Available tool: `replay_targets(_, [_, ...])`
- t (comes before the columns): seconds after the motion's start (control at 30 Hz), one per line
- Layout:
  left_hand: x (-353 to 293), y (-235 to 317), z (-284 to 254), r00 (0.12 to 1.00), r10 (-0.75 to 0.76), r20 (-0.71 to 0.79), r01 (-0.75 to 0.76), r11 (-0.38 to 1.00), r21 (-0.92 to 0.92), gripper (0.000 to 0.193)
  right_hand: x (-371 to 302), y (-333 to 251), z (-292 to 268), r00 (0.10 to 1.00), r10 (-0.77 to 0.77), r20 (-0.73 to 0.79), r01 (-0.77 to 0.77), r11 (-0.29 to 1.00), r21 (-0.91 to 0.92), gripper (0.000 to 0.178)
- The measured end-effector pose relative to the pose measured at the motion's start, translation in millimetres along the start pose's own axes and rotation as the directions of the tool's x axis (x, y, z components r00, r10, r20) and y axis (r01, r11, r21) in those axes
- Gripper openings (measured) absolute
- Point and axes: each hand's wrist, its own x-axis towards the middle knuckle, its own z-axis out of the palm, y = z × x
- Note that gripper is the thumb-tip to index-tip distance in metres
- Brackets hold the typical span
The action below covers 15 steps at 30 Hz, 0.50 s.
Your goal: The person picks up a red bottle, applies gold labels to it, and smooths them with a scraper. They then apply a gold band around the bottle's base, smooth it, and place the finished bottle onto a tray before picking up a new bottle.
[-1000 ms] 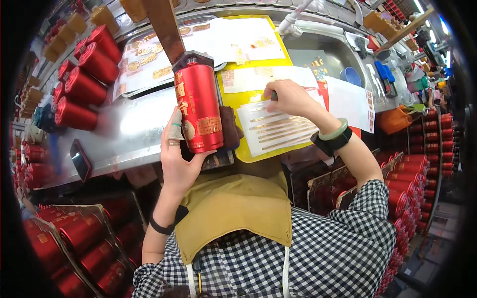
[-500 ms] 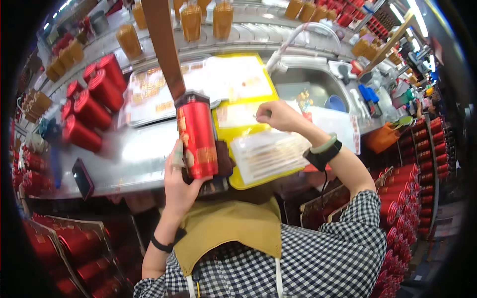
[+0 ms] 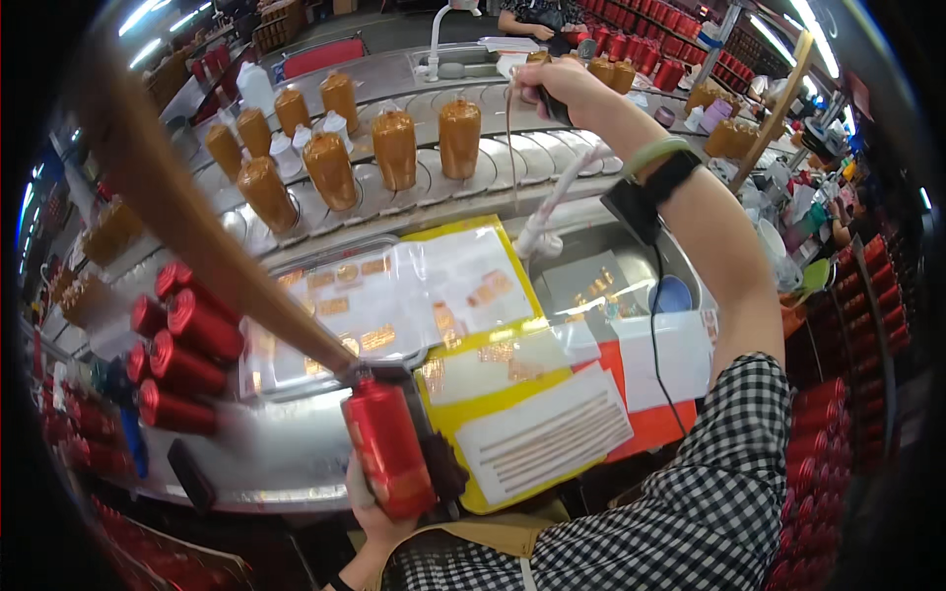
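My left hand [image 3: 367, 504] is wrapped round the lower side of a glossy red bottle [image 3: 386, 448] with gold markings, tilted at the near edge of the bench. The bottle's neck meets the end of a brown wooden bar [image 3: 236, 251]. My right hand [image 3: 570, 87] is raised at the far right, beyond the sink tap. Its fingers are pinched on a thin brown strip [image 3: 510, 138] that hangs straight down. Something dark shows under those fingers, too unclear to name. Below, similar brown strips [image 3: 552, 438] lie in rows on white paper on a yellow tray [image 3: 475, 500].
Red bottles [image 3: 192, 379] lie at the left. Clear sheets with gold decals [image 3: 376, 338] cover a tray. A sink [image 3: 631, 266] holds a blue bowl [image 3: 673, 294]. Brown bottles [image 3: 394, 153] stand along a conveyor [image 3: 552, 153]. Another person's hand [image 3: 542, 32] shows far back.
My right hand has risen from the yellow tray to far above it, with a brown strip hanging from it. The view has tilted up; my left hand still holds the red bottle.
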Motion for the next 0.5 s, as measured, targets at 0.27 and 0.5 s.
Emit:
replay_targets(0.27, [26,39,79,0.954,-0.218,-0.208,0.187,0.970,-0.157,0.061,169,17,-79,0.973,-0.075,-0.219,0.127,0.964,0.234,0.022])
replay_targets(0.5, [56,48,121,0.954,-0.186,-0.235,0.167,0.981,-0.097,0.060,228,7,-90,0.963,0.064,-0.261,0.075,0.869,0.488,0.007])
